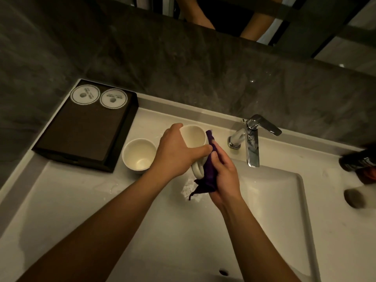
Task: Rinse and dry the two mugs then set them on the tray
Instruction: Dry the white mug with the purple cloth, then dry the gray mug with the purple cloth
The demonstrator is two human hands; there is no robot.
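Note:
My left hand (pixel 175 151) grips a white mug (pixel 194 137) by its rim and side, above the counter left of the tap. Its handle points toward me. My right hand (pixel 224 176) holds a purple cloth (pixel 209 169) against the mug's right side. A second white mug (pixel 139 154) stands upright on the counter, just left of my left hand, its handle hidden. The dark tray (pixel 85 127) lies at the back left corner, carrying two round paper coasters (pixel 85 94).
A chrome tap (pixel 252 139) stands right of the mugs over the white basin (pixel 274 200). Water is spilled on the counter (pixel 189 190) under the cloth. Dark bottles (pixel 358 159) lie at the far right. A stone wall rises behind.

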